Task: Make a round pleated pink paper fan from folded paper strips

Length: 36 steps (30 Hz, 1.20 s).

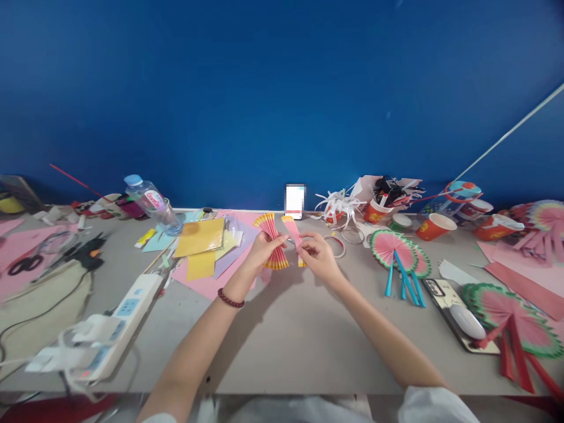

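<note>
My left hand point(263, 248), with a dark red bead bracelet at its wrist, grips a pleated paper fan point(278, 258), pink and red with yellow edges, pinched at its middle. In my right hand point(318, 254) is a narrow folded pink paper strip point(291, 228) with yellow ends, held between thumb and fingers. Both hands are raised over the middle of the table, close together, and the two paper pieces are a short gap apart. Something small and shiny shows near my left fingertips, too small to name.
A phone point(294, 201) leans on the blue wall ahead. Left are coloured paper sheets point(200, 267), a tilted water bottle point(154, 202) and a power strip point(127, 317). Right are finished paper fans point(393, 249), paper cups point(436, 227), shredded white strips point(341, 205) and a mouse point(467, 321) on a phone-patterned case.
</note>
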Tool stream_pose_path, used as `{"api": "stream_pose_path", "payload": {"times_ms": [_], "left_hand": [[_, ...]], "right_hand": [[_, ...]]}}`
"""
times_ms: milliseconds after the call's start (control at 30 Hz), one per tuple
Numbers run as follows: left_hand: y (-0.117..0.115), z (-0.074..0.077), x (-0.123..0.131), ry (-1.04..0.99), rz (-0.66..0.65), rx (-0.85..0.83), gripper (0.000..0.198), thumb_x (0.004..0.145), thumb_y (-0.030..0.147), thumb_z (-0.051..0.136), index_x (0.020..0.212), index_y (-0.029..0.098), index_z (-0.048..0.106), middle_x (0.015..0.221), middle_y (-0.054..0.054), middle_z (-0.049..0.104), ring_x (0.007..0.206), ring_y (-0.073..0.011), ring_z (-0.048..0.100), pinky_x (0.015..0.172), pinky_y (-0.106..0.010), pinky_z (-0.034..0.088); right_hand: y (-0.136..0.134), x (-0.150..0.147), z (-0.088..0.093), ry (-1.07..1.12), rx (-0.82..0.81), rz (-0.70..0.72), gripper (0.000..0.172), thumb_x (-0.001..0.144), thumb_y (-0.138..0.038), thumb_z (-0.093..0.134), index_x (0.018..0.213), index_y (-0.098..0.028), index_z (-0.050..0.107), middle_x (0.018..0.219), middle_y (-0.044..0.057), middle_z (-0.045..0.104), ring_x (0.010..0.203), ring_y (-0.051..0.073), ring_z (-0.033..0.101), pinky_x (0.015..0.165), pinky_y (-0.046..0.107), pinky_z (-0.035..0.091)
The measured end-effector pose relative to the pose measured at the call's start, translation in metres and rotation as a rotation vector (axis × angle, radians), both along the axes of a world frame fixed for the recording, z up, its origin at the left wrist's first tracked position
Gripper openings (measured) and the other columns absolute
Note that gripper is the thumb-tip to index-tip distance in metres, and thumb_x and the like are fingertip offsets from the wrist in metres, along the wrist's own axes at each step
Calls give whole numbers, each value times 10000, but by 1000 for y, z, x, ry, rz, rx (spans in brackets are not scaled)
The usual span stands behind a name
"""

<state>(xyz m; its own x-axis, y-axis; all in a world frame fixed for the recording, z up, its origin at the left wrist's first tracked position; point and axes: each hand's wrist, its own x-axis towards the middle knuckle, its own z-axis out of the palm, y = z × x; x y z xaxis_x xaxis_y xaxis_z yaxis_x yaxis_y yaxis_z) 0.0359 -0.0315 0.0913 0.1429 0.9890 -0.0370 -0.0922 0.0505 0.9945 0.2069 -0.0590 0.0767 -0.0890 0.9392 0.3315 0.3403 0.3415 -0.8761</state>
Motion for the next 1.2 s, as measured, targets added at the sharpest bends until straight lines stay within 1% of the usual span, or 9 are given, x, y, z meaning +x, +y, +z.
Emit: {"api": "stream_pose_path", "payload": {"times_ms": [67,200,267,500,633,767,867,1000,1200], "left_hand": [[-1,0,0,31,-27,-19,299,671,392,722,798,155,591,705,-18,613,648,-141,583,600,-250,436],[-2,0,0,46,-45,-75,327,719,458,665,806,158,570,686,-2,570,600,-121,537,548,-242,404],[-2,2,0,41,-54,-71,317,724,442,664,836,160,573,679,3,557,605,-119,533,544,-237,400],[-8,8,0,-13,-134,-72,296,721,359,677,917,185,541,788,-27,624,709,-164,611,593,-266,474],[-5,5,0,-64,-132,-101,189,737,310,623,829,157,560,784,-49,634,691,-153,602,592,-261,478],[-3,4,2,-163,-134,-147,182,733,253,585,885,154,566,664,2,560,557,-102,535,528,-227,448],[-5,6,4,-191,-141,-145,256,778,348,583,971,184,541,586,57,435,449,-61,412,443,-189,379],[-10,9,8,-118,-156,-108,372,830,520,499,1055,224,497,614,65,401,405,-42,311,384,-164,308],[-10,3,10,44,-79,-101,305,863,515,432,990,238,411,690,54,486,343,-30,256,325,-172,277]], "right_hand": [[5,2,-4,167,-86,-64,89,731,-293,631,735,-204,628,1024,73,575,855,187,604,704,306,513],[16,10,-10,604,-339,-51,461,650,-255,727,1068,-268,535,1030,22,606,774,163,641,648,289,531],[19,15,-9,764,-480,-13,545,607,-171,747,1098,-264,528,974,8,634,729,146,644,637,272,536],[23,25,0,974,-804,214,248,657,-74,681,886,-158,633,755,12,669,637,100,627,596,181,524],[21,30,6,893,-892,243,194,666,-103,690,841,-152,622,773,39,682,712,130,663,645,202,541],[17,32,13,754,-777,271,198,654,-115,696,809,-157,581,748,34,678,777,154,677,766,248,545],[13,32,15,612,-683,260,210,677,-188,682,826,-174,534,694,21,671,616,139,654,598,238,547],[9,30,19,449,-599,179,246,733,-367,641,813,-190,490,546,-20,608,351,79,475,331,184,387],[5,26,26,303,-567,152,394,771,-600,533,774,-207,508,377,-94,400,281,56,318,270,160,267]]}}
